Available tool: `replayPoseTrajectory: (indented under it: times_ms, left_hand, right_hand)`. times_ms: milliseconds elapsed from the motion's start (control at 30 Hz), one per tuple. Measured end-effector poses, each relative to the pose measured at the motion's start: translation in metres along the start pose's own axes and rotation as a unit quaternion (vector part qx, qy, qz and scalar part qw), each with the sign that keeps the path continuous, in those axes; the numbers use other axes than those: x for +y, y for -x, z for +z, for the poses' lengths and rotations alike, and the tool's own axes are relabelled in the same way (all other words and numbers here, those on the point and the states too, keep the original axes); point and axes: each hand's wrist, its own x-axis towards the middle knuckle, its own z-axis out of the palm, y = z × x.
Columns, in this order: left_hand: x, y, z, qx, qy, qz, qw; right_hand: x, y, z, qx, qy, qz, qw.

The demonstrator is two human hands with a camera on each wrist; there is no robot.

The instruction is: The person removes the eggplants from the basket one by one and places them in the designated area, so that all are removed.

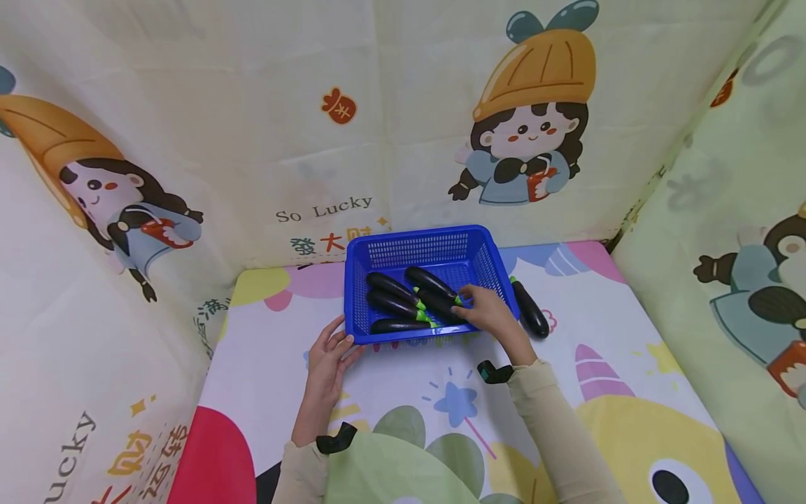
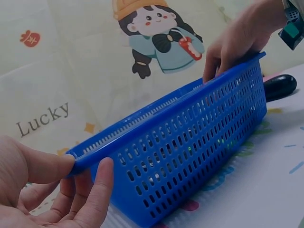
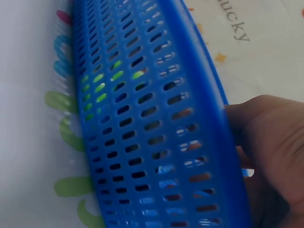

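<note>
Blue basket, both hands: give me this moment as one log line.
left hand: holds blue basket at near-left corner; right hand: in basket at eggplants, grip unclear; loose eggplant: on table, right of basket

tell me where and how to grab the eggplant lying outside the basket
Probably best around the thick middle of the eggplant, coming from above and the right: it lies on its side, green stem end close to the blue plastic basket, its rounded end pointing away.
</note>
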Motion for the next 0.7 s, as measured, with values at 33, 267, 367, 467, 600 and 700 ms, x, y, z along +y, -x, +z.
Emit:
replayPoseTrajectory:
  times_ms: [33,267,367,467,600,700]
  left_hand:
    - [0.0,0.0,0.0,0.0,0.0,0.0,1.0]
    - [-0.001,-0.001,-0.001,-0.002,0.007,0.001,1.0]
    - [-0.001,0.0,-0.001,-0.003,0.007,0.001,1.0]
    - [-0.001,0.0,-0.001,-0.004,0.007,0.001,1.0]
    - [-0.001,0.0,-0.001,-0.004,0.007,0.001,1.0]
    - [-0.001,-0.001,-0.001,-0.006,0.008,0.001,0.9999]
  right_hand:
    - [-0.001,-0.001,0.001,-0.006,0.008,0.005,1.0]
    - [-0.005,-0.006,0.003,-0.032,0.029,0.024,0.999]
    - [-0.006,-0.008,0.004,-0.038,0.036,0.025,0.998]
    - [-0.005,-0.011,0.004,-0.046,0.04,0.031,0.998]
    - [-0.006,-0.014,0.005,-0.057,0.037,0.044,0.997]
    - [-0.007,-0.015,0.005,-0.062,0.036,0.047,0.996]
